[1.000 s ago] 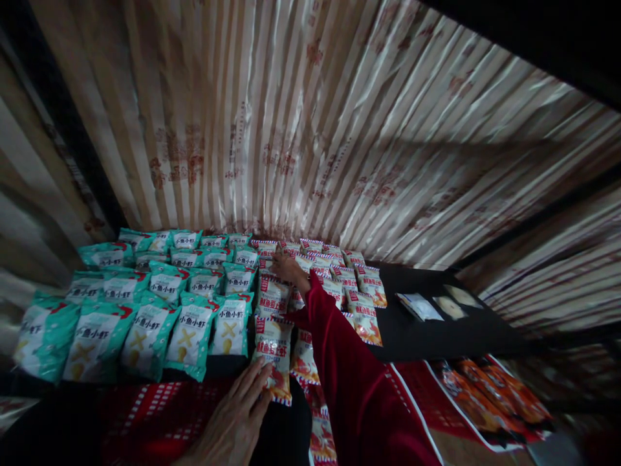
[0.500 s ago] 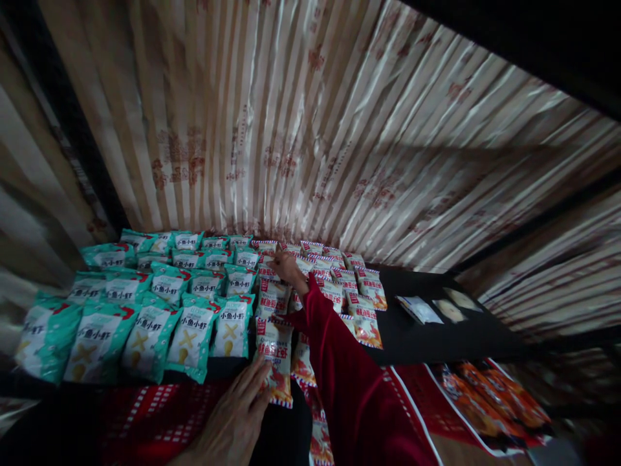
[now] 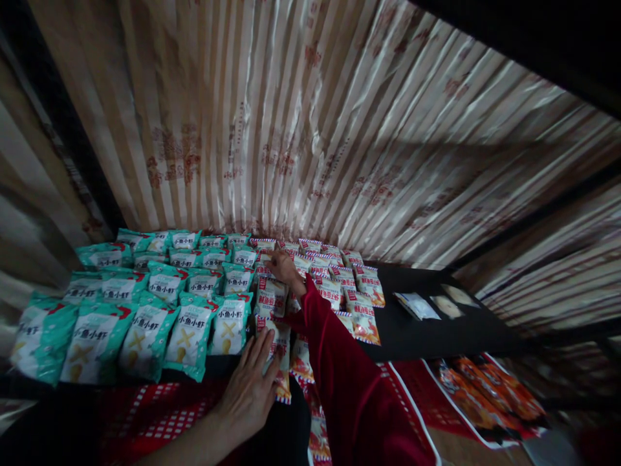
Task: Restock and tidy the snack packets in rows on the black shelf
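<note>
Front snack packet [image 3: 284,362], red-and-white, lies just right of the teal packets [image 3: 230,327], level with their nearest row. Left hand [image 3: 250,382] is laid over it, fingers nearly straight, grip loose, not wrapped round. Light, flat pressure looks best: should square the packet without crushing it. Further back, also right of the teal packets, the right hand [image 3: 285,266] sits at a rear packet [image 3: 263,268] in the same column; fingers bent, grip narrow-looking, can't tell whether it pinches that packet. Probably best to nudge by the edge, keep the column straight, and hold the red sleeve [image 3: 334,362] clear of the neighbouring packets [image 3: 366,314]. Beyond the teal packets hangs striped sheeting [image 3: 281,129], apart from both hands.
</note>
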`<move>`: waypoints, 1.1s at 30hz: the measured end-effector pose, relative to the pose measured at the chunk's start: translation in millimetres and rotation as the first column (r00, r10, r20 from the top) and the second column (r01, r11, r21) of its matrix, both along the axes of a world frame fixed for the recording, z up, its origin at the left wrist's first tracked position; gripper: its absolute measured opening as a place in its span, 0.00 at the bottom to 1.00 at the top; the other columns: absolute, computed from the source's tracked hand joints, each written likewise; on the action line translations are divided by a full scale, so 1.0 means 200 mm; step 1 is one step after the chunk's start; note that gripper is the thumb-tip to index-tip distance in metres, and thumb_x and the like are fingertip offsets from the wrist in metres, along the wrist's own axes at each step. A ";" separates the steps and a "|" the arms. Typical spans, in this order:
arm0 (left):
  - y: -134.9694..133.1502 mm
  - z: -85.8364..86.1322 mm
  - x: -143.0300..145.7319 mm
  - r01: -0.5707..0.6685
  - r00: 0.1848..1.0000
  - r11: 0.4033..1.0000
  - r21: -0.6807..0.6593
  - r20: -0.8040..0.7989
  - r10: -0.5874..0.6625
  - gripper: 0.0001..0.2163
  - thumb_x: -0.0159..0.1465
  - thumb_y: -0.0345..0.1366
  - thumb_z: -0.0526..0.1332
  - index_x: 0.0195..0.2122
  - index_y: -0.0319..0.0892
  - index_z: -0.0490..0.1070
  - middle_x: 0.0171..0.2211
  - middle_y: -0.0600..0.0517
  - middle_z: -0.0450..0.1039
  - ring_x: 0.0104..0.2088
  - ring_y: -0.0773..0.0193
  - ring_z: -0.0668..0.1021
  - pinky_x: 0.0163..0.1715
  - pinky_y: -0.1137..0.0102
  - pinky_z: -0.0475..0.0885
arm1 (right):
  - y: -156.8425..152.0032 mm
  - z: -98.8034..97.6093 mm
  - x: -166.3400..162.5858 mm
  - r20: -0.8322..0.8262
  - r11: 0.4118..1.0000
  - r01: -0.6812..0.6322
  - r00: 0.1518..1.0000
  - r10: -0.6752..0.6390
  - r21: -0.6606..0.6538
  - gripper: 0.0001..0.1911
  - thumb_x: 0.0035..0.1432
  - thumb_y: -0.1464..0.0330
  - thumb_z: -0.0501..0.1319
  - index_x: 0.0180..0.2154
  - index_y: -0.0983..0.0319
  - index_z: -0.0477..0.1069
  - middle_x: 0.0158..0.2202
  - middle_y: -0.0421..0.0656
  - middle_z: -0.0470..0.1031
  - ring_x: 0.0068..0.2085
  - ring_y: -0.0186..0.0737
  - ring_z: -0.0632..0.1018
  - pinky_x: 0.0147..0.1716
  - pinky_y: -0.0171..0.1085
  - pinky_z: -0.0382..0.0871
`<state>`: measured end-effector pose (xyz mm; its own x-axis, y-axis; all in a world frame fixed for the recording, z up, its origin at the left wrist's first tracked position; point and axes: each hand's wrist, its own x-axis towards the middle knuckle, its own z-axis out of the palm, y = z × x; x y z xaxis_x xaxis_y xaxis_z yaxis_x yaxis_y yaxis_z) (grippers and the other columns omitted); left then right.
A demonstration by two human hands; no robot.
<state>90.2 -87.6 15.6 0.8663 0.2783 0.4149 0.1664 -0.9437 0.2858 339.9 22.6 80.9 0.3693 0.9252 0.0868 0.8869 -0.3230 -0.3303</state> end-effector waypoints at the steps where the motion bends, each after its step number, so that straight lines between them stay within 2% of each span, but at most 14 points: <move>1: -0.01 -0.01 0.00 -0.009 1.000 1.000 0.009 -0.009 0.009 0.27 0.59 0.26 0.55 0.61 0.39 0.56 0.68 0.40 0.40 0.67 0.45 0.46 0.58 0.49 0.62 | -0.01 0.00 0.00 -0.004 1.000 -0.002 1.000 0.002 0.008 0.20 0.59 0.69 0.59 0.54 0.62 0.68 0.47 0.47 0.74 0.46 0.38 0.74 0.47 0.33 0.65; 5: -0.02 -0.04 0.01 -0.039 0.999 0.999 0.026 -0.020 0.040 0.28 0.59 0.25 0.55 0.62 0.38 0.55 0.68 0.38 0.38 0.67 0.44 0.46 0.57 0.50 0.64 | -0.03 0.02 -0.01 -0.009 1.000 0.003 1.000 -0.003 0.027 0.26 0.59 0.72 0.58 0.59 0.65 0.62 0.54 0.50 0.70 0.46 0.37 0.74 0.47 0.33 0.66; 9: -0.02 -0.06 0.01 -0.040 0.999 0.999 0.007 0.015 0.040 0.29 0.60 0.24 0.54 0.64 0.39 0.52 0.68 0.39 0.36 0.67 0.45 0.45 0.58 0.52 0.64 | -0.11 0.06 -0.03 0.011 1.000 0.018 1.000 -0.018 0.011 0.25 0.60 0.71 0.56 0.59 0.65 0.61 0.57 0.52 0.66 0.45 0.37 0.75 0.46 0.33 0.67; 13: -0.02 -0.08 0.01 -0.023 0.999 0.999 -0.023 0.034 0.024 0.29 0.60 0.24 0.55 0.64 0.39 0.51 0.69 0.39 0.35 0.67 0.46 0.44 0.59 0.53 0.63 | -0.24 0.10 -0.06 0.040 0.997 -0.035 0.998 0.038 -0.073 0.19 0.60 0.66 0.58 0.53 0.62 0.68 0.49 0.49 0.74 0.46 0.41 0.75 0.45 0.35 0.66; 16: -0.03 -0.09 0.02 -0.036 0.999 0.999 -0.025 0.035 0.037 0.28 0.60 0.24 0.54 0.63 0.38 0.53 0.69 0.39 0.35 0.67 0.47 0.44 0.59 0.54 0.63 | -0.33 0.11 -0.09 0.042 0.980 -0.103 0.993 0.112 -0.172 0.15 0.55 0.63 0.64 0.44 0.59 0.74 0.42 0.46 0.77 0.45 0.44 0.76 0.44 0.36 0.65; 18: -0.03 -0.09 0.02 -0.053 0.998 0.998 -0.032 0.034 0.054 0.27 0.60 0.24 0.53 0.62 0.39 0.56 0.69 0.40 0.36 0.67 0.47 0.44 0.59 0.54 0.63 | -0.36 0.11 -0.10 0.035 0.966 -0.131 0.989 0.142 -0.221 0.14 0.53 0.63 0.66 0.42 0.58 0.75 0.39 0.45 0.78 0.43 0.44 0.77 0.43 0.36 0.65; 25: -0.03 -0.05 0.00 -0.023 0.997 0.998 -0.062 0.067 0.027 0.26 0.60 0.23 0.54 0.61 0.38 0.56 0.68 0.40 0.38 0.67 0.48 0.44 0.60 0.55 0.62 | -0.33 0.13 -0.10 -0.033 0.957 -0.160 0.987 0.157 -0.243 0.24 0.52 0.64 0.67 0.51 0.60 0.72 0.40 0.46 0.79 0.44 0.44 0.77 0.41 0.34 0.66; 29: -0.02 -0.04 -0.01 -0.013 0.997 0.997 -0.079 0.079 0.020 0.26 0.60 0.23 0.54 0.61 0.37 0.56 0.68 0.39 0.40 0.67 0.49 0.44 0.59 0.54 0.63 | -0.32 0.16 -0.09 -0.105 0.960 -0.174 0.983 0.154 -0.222 0.21 0.53 0.66 0.65 0.50 0.61 0.73 0.43 0.44 0.79 0.44 0.41 0.77 0.41 0.32 0.67; 33: -0.02 -0.04 -0.01 -0.017 0.997 0.996 -0.084 0.076 0.023 0.26 0.60 0.24 0.53 0.61 0.38 0.56 0.68 0.40 0.40 0.67 0.49 0.45 0.59 0.53 0.63 | -0.34 0.19 -0.07 -0.162 0.966 -0.152 0.980 0.119 -0.209 0.21 0.54 0.67 0.64 0.51 0.60 0.73 0.44 0.43 0.79 0.45 0.42 0.78 0.42 0.33 0.68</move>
<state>87.7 -91.4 6.7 0.8266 0.3317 0.4547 0.1597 -0.9129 0.3756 326.1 -45.0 119.0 0.2328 0.9575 -0.1700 0.8743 -0.2826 -0.3947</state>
